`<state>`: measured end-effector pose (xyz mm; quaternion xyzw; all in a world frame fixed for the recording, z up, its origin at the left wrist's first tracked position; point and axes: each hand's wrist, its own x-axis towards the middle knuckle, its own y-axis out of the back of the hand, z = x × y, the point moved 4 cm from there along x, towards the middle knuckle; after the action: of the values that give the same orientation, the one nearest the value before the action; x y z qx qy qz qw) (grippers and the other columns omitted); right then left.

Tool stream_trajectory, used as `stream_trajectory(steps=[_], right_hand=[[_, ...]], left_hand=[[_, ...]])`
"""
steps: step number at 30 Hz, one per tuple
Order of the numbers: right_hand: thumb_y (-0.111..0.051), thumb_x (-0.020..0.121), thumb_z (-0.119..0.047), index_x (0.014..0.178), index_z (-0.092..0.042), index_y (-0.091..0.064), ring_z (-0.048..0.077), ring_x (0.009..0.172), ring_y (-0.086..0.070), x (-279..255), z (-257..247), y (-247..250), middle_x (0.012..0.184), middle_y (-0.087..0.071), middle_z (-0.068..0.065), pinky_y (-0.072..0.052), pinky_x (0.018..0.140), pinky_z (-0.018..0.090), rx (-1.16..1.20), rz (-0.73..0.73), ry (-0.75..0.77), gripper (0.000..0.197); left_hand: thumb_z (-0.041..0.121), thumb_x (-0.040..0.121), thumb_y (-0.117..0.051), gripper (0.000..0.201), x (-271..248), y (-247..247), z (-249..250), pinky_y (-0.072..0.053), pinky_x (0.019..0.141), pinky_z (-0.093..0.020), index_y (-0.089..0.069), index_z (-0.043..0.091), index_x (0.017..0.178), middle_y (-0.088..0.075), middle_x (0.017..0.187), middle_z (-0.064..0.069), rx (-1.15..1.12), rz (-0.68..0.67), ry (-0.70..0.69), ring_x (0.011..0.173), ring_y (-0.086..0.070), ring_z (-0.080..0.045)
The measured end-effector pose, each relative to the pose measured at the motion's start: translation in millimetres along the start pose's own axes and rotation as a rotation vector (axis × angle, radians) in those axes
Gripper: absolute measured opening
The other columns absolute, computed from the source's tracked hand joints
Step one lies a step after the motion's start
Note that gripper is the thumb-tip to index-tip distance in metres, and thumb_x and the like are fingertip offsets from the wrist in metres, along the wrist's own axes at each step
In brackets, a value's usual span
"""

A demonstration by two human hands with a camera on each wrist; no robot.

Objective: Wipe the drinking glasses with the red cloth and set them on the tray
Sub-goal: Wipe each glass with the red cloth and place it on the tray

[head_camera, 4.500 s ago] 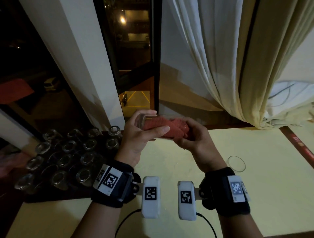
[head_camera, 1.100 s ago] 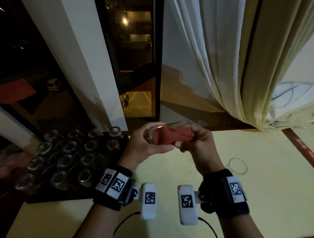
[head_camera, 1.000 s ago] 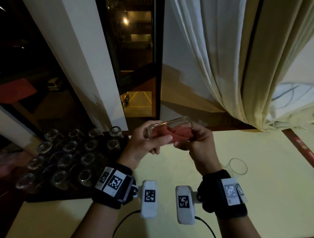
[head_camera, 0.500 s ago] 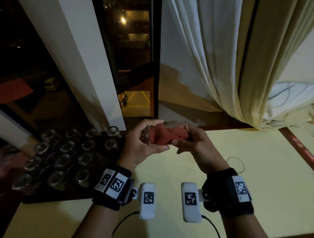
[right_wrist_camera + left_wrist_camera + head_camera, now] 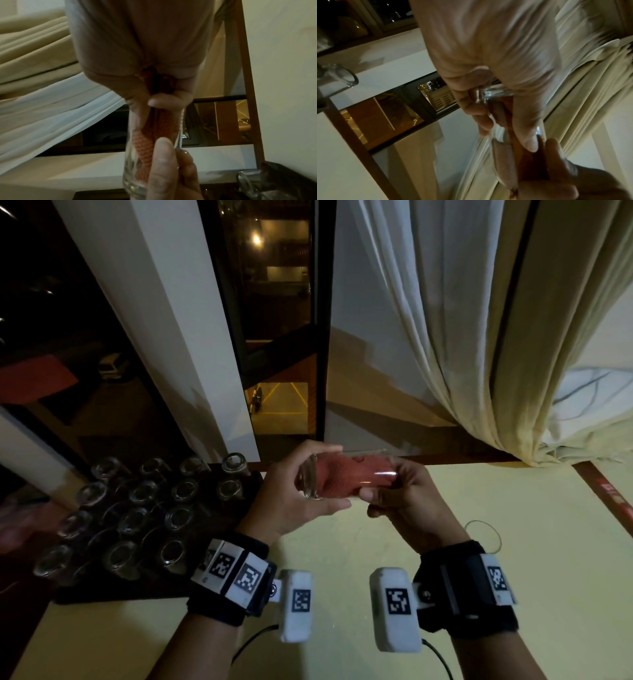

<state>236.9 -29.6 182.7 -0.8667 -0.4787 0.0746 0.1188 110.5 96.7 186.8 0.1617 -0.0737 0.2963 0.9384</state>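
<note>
A clear drinking glass (image 5: pixel 310 479) lies sideways in the air above the table's back edge, with the red cloth (image 5: pixel 346 477) stuffed inside it. My left hand (image 5: pixel 322 475) grips the glass near its thick base, thumb on top and fingers underneath. My right hand (image 5: pixel 387 484) grips the cloth at the glass's mouth. The left wrist view shows the glass base (image 5: pixel 496 93) between my fingers. The right wrist view shows the cloth (image 5: pixel 144 146) inside the glass (image 5: pixel 135 180). The dark tray (image 5: pixel 137 590) at the left holds several glasses (image 5: pixel 133 518).
One more glass (image 5: pixel 483 537) stands on the pale yellow table (image 5: pixel 531 611) just right of my right wrist. Behind the table are a dark window (image 5: pixel 277 337) and a cream curtain (image 5: pixel 479 337). Cables run from both wrist cameras.
The glass has tilted and shifted a little between my hands with the cloth inside it. Both grips are the same as before.
</note>
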Motion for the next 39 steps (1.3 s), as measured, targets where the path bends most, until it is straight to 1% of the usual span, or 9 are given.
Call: stream_trajectory(steps=[3, 7, 14, 20, 24, 27, 32, 37, 39], right_hand=[[-0.068, 0.069, 0.02, 0.1, 0.003, -0.07, 0.019, 0.065, -0.06, 0, -2, 2, 0.081, -0.069, 0.012, -0.047, 0.048, 0.023, 0.005, 0.053, 0.043, 0.035], [-0.065, 0.068, 0.028, 0.098, 0.003, -0.071, 0.016, 0.068, -0.062, 0, -5, -3, 0.08, -0.07, 0.011, -0.052, 0.057, 0.026, -0.135, 0.105, 0.123, 0.04], [-0.075, 0.06, -0.002, 0.093, -0.005, -0.074, 0.018, 0.064, -0.06, 3, -4, 1, 0.081, -0.069, 0.011, -0.047, 0.049, 0.026, -0.098, 0.093, 0.055, 0.033], [-0.061, 0.061, 0.032, 0.083, -0.003, -0.07, 0.011, 0.065, -0.059, 3, -8, -7, 0.073, -0.068, 0.004, -0.046, 0.051, 0.022, -0.099, 0.1, 0.164, 0.043], [-0.071, 0.061, 0.008, 0.089, -0.007, -0.071, 0.013, 0.063, -0.057, 4, -6, -5, 0.076, -0.068, 0.004, -0.045, 0.05, 0.025, -0.092, 0.059, 0.092, 0.032], [-0.071, 0.06, 0.003, 0.088, -0.014, -0.076, 0.018, 0.066, -0.057, 3, -7, -2, 0.083, -0.067, 0.009, -0.045, 0.049, 0.026, -0.05, 0.046, 0.082, 0.033], [-0.067, 0.052, 0.008, 0.082, -0.005, -0.073, 0.019, 0.063, -0.058, 2, -6, -6, 0.075, -0.067, 0.011, -0.045, 0.052, 0.029, -0.071, 0.073, 0.151, 0.033], [-0.075, 0.064, -0.004, 0.095, 0.0, -0.073, 0.017, 0.066, -0.06, 1, -2, -2, 0.081, -0.069, 0.009, -0.047, 0.054, 0.025, -0.065, 0.058, 0.043, 0.032], [-0.075, 0.063, -0.004, 0.093, -0.002, -0.074, 0.018, 0.064, -0.06, 2, -2, -1, 0.079, -0.07, 0.01, -0.048, 0.054, 0.026, -0.058, 0.093, 0.046, 0.03]], left_hand=[[0.042, 0.057, -0.088, 0.067, 2, -2, -2, -0.06, 0.079, -0.028, -0.061, 0.04, 0.117, -0.068, 0.108, 0.021, -0.078, -0.02, 0.057, 0.095, -0.069, -0.006], [0.046, 0.057, -0.082, 0.063, 2, -4, -8, -0.045, 0.049, -0.021, -0.065, 0.025, 0.113, -0.068, 0.07, 0.0, -0.348, 0.025, 0.252, 0.052, -0.059, -0.014], [0.024, 0.063, -0.089, 0.066, -3, -3, -6, -0.054, 0.079, -0.019, -0.06, 0.039, 0.121, -0.065, 0.11, 0.03, -0.065, 0.015, 0.018, 0.098, -0.067, -0.003], [0.044, 0.058, -0.081, 0.056, 2, -5, -7, -0.043, 0.045, -0.02, -0.067, 0.011, 0.101, -0.061, 0.081, -0.019, -0.45, 0.019, 0.32, 0.048, -0.054, -0.015], [0.014, 0.062, -0.094, 0.059, 3, 0, 4, -0.053, 0.068, -0.015, -0.066, 0.029, 0.112, -0.073, 0.094, 0.019, -0.216, 0.021, 0.114, 0.08, -0.069, -0.004], [0.022, 0.06, -0.093, 0.067, 2, 2, 1, -0.056, 0.082, -0.02, -0.063, 0.039, 0.117, -0.068, 0.11, 0.025, -0.102, 0.023, 0.034, 0.1, -0.068, -0.004], [0.044, 0.056, -0.081, 0.059, 2, -5, -2, -0.042, 0.044, -0.02, -0.065, 0.018, 0.107, -0.068, 0.071, 0.003, -0.346, -0.046, 0.266, 0.045, -0.056, -0.013], [0.012, 0.063, -0.094, 0.066, 1, -1, 1, -0.056, 0.078, -0.02, -0.063, 0.032, 0.118, -0.069, 0.109, 0.018, -0.145, -0.039, 0.085, 0.1, -0.069, -0.004], [0.016, 0.061, -0.094, 0.069, 1, -2, -2, -0.057, 0.084, -0.022, -0.061, 0.033, 0.119, -0.068, 0.114, 0.021, -0.13, -0.021, 0.069, 0.105, -0.067, -0.004]])
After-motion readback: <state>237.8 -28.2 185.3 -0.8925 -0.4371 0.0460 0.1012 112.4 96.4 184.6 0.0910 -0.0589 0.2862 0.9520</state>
